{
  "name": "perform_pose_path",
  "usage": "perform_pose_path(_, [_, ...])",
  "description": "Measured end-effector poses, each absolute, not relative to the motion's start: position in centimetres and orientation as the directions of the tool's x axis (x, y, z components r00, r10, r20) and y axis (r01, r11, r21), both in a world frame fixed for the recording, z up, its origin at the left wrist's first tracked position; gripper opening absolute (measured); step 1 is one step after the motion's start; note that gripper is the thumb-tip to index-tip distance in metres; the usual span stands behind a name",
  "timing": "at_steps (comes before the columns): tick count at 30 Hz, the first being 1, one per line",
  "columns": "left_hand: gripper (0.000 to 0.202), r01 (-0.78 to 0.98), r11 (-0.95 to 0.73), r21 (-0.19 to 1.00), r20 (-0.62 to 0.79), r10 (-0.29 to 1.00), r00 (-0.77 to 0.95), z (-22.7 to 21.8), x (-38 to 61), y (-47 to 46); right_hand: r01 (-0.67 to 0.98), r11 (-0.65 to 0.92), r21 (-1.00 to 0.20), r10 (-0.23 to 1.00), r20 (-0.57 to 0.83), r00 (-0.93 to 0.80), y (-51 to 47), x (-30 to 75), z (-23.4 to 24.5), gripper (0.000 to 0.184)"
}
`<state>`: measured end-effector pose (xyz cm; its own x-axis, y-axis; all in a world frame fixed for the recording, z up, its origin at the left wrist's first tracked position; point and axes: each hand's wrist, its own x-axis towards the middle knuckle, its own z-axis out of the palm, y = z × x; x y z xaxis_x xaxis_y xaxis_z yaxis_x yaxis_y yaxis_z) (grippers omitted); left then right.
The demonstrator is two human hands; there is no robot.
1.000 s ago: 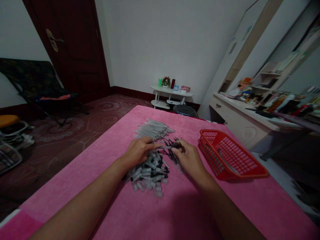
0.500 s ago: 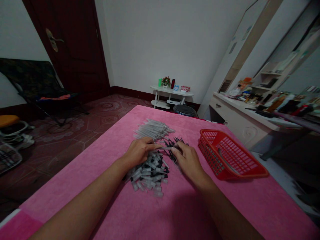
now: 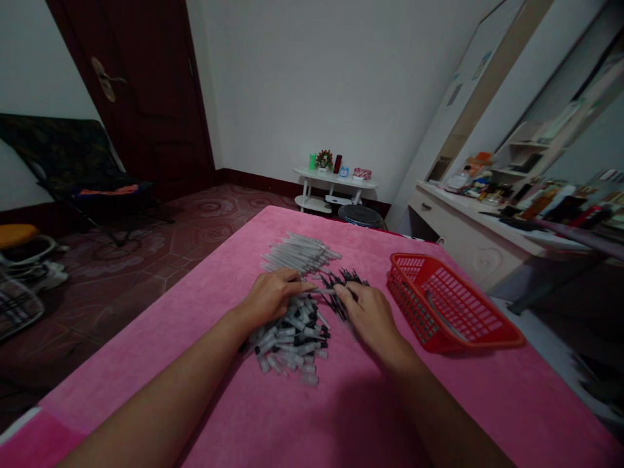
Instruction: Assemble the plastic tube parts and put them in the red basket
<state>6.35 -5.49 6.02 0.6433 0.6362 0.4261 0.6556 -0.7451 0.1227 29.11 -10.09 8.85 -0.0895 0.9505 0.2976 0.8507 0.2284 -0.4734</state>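
My left hand (image 3: 275, 298) is closed, thumb and forefinger pinching the left end of a pale pen barrel (image 3: 322, 291). Its right end is pinched by my right hand (image 3: 366, 309), so the barrel lies level between them. Beneath and beside the right hand are pen refills (image 3: 344, 278) with dark tips, partly covered by it. Under the left hand is a heap of clear pen caps (image 3: 292, 341) with black parts. Beyond the hands, a pile of translucent pen barrels (image 3: 299, 252) lies side by side.
A red plastic basket (image 3: 448, 312) stands to the right, with something thin and pale inside. Pink cloth (image 3: 234, 403) covers the table. A white dressing table (image 3: 468, 227) with bottles is at right; a folding chair (image 3: 58, 162) is at left.
The right hand has shifted very slightly, and the barrel between the hands sits a touch lower and more level. Both hands keep their pinch; the piles look the same.
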Motion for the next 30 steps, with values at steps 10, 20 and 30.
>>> perform_pose_path(10, [0.069, 0.666, -0.735, 0.126, 0.441, 0.643, 0.626, 6.0, 6.0, -5.4, 0.829, 0.254, -0.498, 0.943, 0.317, -0.098, -9.9, 29.2, 8.8, 0.03])
perform_pose_path(20, [0.073, 0.711, -0.689, 0.141, 0.451, 0.684, 0.573, 6.0, 5.6, -5.1, 0.882, 0.39, -0.263, 0.921, 0.128, -0.369, -10.6, 28.8, 8.7, 0.018])
perform_pose_path(30, [0.072, 0.713, -0.687, 0.139, 0.448, 0.686, 0.574, 5.9, 5.6, -5.1, 0.928, 0.357, -0.103, 0.933, -0.015, -0.361, -10.8, 28.9, 8.1, 0.021])
